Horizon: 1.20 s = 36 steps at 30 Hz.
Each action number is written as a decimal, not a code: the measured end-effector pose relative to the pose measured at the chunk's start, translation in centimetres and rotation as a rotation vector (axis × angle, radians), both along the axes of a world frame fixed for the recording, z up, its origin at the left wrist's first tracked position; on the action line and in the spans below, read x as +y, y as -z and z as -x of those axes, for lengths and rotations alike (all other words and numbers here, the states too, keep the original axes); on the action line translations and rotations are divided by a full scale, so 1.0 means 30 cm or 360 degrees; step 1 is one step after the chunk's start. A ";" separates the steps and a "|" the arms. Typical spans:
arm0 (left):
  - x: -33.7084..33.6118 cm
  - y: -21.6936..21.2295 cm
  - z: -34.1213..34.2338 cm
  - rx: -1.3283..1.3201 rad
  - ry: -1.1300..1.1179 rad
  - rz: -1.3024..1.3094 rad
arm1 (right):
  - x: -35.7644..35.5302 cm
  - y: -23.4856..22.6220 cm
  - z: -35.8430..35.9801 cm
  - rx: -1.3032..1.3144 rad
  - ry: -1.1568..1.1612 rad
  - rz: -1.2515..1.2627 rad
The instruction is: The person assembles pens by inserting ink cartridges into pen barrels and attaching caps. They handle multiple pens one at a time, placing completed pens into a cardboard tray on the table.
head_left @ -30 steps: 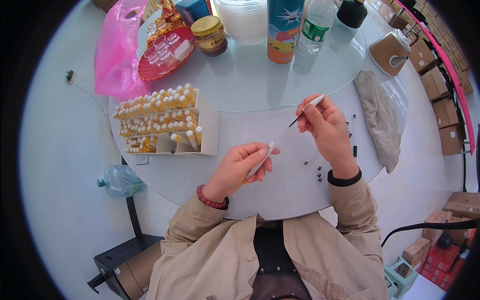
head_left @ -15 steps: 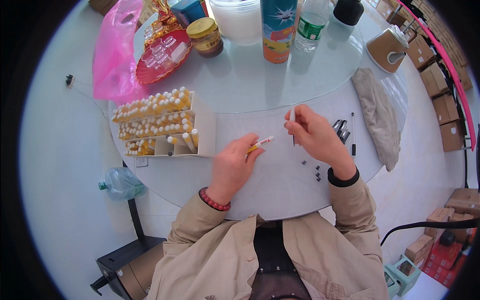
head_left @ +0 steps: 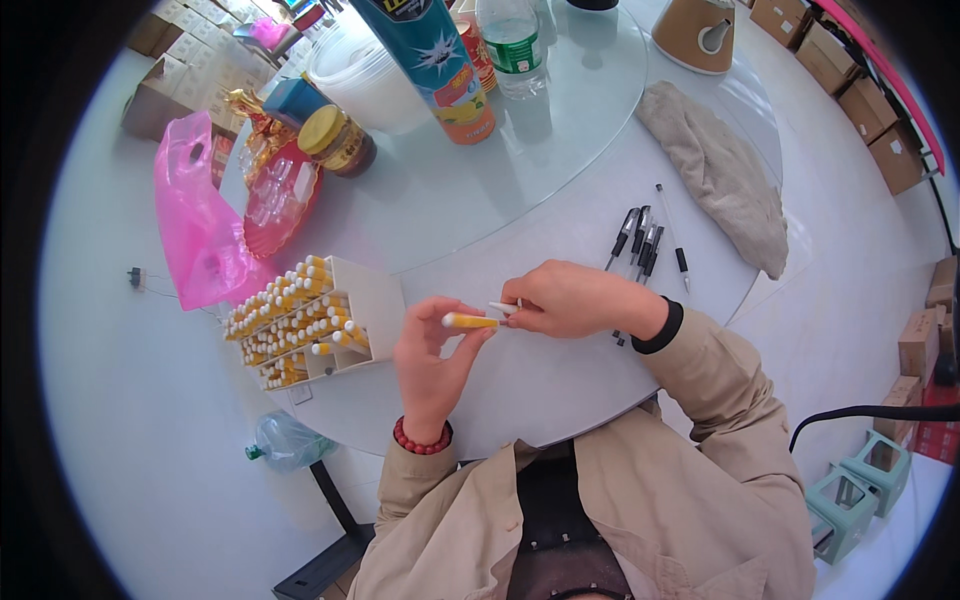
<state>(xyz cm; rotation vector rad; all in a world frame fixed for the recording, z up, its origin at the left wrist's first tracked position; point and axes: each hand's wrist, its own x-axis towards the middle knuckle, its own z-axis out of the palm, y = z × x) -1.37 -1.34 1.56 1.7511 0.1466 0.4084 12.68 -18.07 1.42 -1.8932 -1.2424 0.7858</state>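
Grey cloth (head_left: 715,178) lies at two o'clock, blue can (head_left: 440,75) stands at twelve, lidded jar (head_left: 340,145) sits at eleven!

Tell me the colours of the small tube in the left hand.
The small tube is yellow with a white end, best seen in the head view.

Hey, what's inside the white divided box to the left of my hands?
The white divided box holds rows of yellow tubes with white tips, sticking up out of its compartments. Their lower ends and most of the box's floor are hidden.
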 end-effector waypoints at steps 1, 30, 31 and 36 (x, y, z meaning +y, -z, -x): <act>-0.003 0.007 -0.001 0.0003 0.0050 0.0040 | 0.003 0.001 0.006 -0.0011 -0.0004 0.0019; 0.071 0.036 -0.001 0.0265 0.0636 -0.0706 | 0.005 -0.054 -0.010 0.0599 0.0619 -0.0448; 0.075 0.038 0.000 0.0183 0.0572 -0.0635 | 0.008 -0.059 -0.012 0.0706 0.0676 -0.0561; 0.092 0.036 0.005 0.0249 0.0356 0.1158 | 0.005 -0.084 -0.011 0.1022 0.0798 -0.1067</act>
